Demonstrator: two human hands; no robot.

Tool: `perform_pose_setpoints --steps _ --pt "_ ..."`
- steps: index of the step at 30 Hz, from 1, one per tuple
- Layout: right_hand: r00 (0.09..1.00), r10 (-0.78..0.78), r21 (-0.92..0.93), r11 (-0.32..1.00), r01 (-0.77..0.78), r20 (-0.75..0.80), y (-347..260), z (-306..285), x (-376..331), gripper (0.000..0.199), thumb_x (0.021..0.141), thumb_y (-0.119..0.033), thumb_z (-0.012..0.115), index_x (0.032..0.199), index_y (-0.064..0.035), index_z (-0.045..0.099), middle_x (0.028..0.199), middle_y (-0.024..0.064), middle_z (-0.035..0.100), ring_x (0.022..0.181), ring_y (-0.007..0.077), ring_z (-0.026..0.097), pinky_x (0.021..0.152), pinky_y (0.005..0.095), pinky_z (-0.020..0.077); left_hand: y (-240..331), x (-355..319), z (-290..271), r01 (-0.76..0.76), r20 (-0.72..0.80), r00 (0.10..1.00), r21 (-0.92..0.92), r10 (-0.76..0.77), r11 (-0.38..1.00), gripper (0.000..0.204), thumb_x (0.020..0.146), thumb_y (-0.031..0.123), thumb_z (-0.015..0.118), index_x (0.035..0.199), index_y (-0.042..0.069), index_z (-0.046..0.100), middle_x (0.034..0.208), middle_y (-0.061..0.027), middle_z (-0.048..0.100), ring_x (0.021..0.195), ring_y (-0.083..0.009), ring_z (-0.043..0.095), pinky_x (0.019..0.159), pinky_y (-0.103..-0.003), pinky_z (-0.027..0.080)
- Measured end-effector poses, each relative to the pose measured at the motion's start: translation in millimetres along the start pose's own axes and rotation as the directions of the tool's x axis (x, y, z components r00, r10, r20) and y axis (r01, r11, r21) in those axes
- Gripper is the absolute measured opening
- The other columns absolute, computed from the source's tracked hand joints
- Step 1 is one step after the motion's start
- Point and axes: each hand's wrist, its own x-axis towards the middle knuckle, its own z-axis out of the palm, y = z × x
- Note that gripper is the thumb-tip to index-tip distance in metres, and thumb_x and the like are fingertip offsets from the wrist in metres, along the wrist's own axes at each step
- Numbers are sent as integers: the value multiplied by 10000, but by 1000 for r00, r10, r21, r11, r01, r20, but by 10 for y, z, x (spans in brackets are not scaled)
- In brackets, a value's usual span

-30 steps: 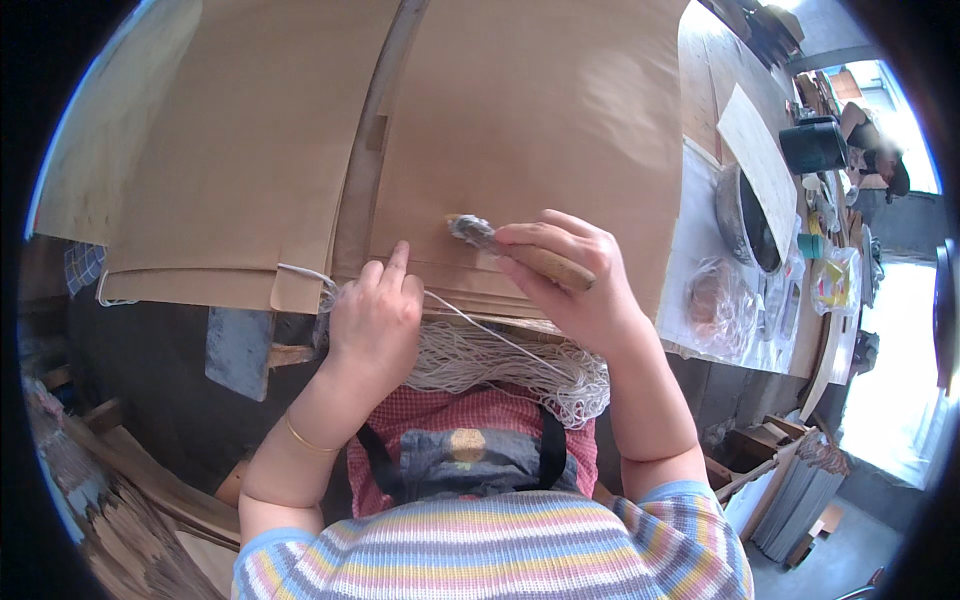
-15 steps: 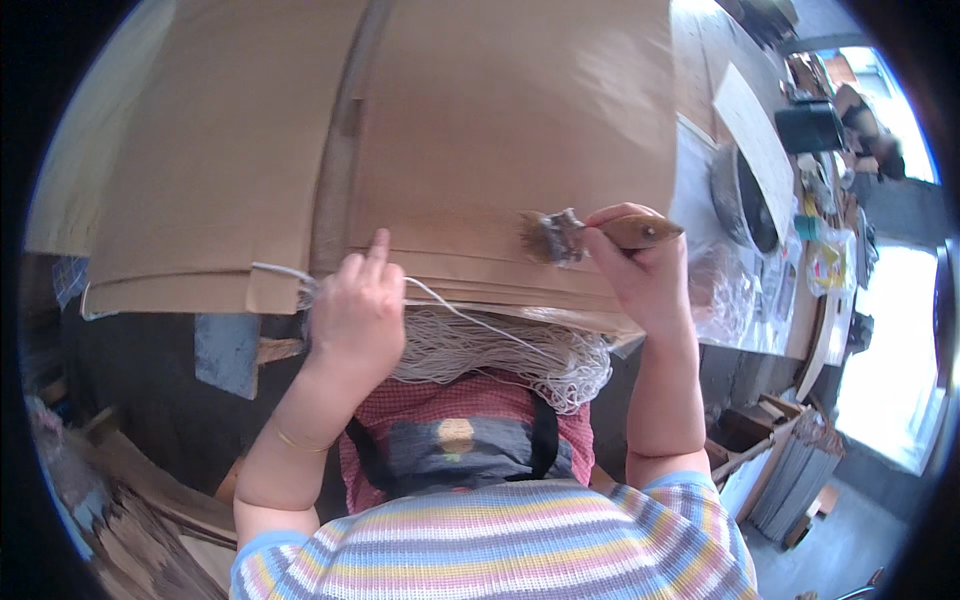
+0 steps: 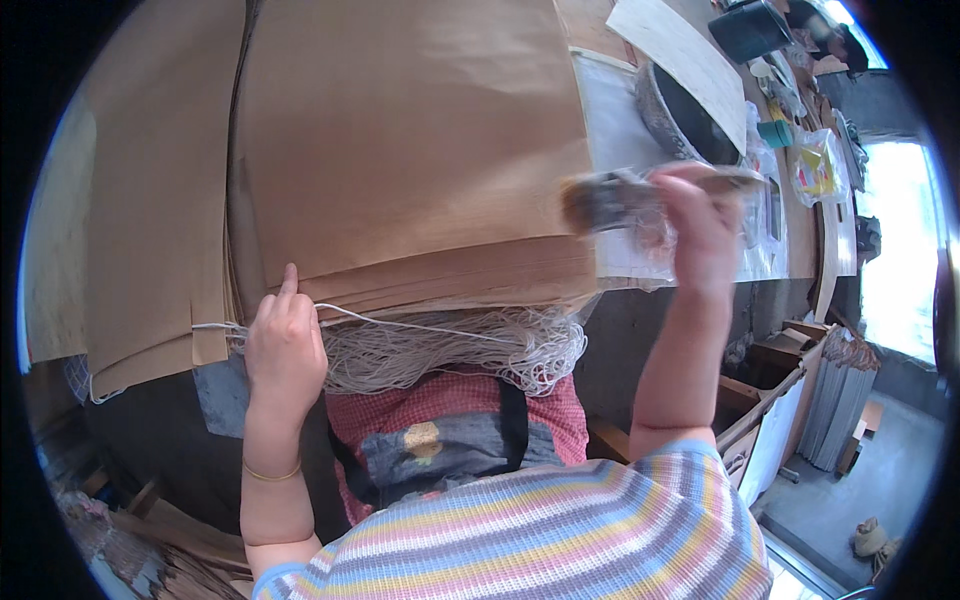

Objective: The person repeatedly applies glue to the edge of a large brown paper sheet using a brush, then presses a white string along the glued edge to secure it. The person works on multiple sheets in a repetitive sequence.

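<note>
Blurred by motion, my right hand [image 3: 695,215] is closed round the handle of a paintbrush [image 3: 610,200]. Its bristles hang over the right edge of a stack of brown paper sheets [image 3: 430,150]. At the near left corner of that stack is my left hand [image 3: 285,345], its index finger stretched onto the paper and its other fingers curled. A white cord [image 3: 400,323] passes through this hand, with one end lying to its left. Below the stack's near edge hangs a thick bundle of white cord [image 3: 450,352].
Another brown paper stack [image 3: 160,200] lies at the left. A dark round basin [image 3: 690,115], partly under a pale board [image 3: 685,60], stands beyond my right hand. Clear plastic sheeting [image 3: 615,130] covers the table there. Wooden boxes [image 3: 770,385] stand low at the right.
My right hand has carried the brush off the paper to the right, towards the basin. The whole view has turned to the right. My left hand stays at the stack's near left corner.
</note>
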Motion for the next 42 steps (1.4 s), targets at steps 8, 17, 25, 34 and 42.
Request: perform_pose_setpoints --steps 8,17,25,34,42 --pt "936 -330 -829 484 280 123 807 -1155 -651 330 763 61 631 1069 -53 679 895 119 623 779 314 617 733 361 515 42 -46 -159 -136 -210 970 -48 123 990 133 873 36 502 796 -31 588 1114 -221 629 795 -306 589 718 -392 479" --pt "708 -319 130 942 309 630 197 470 -1568 292 762 -11 676 1052 -18 645 1010 117 655 964 316 625 868 401 495 482 -540 -1026 -288 -265 958 -858 114 425 123 648 80 612 705 -26 640 553 -67 554 456 -147 446 456 -274 323" --pt "902 -110 -147 972 186 416 78 -173 -730 176 783 40 660 931 -34 721 769 74 644 696 161 612 617 281 485 53 -133 -905 -77 -260 964 -500 -65 863 118 863 -31 580 943 -58 663 699 -50 505 617 -120 467 567 -247 354" --pt "985 38 -358 933 26 171 1029 477 -99 142 732 -55 719 867 -26 685 735 99 632 739 168 611 726 285 500 -431 468 249 53 -273 940 -473 -204 879 136 791 62 702 885 -35 678 812 -105 626 750 -201 608 683 -301 478" --pt "840 311 37 931 -364 446 851 309 -72 302 726 8 690 698 -98 408 712 -85 400 680 21 351 564 199 285 -230 416 156 -168 -423 881 142 213 976 232 755 10 672 972 45 597 968 -104 579 953 -301 569 813 -398 454"
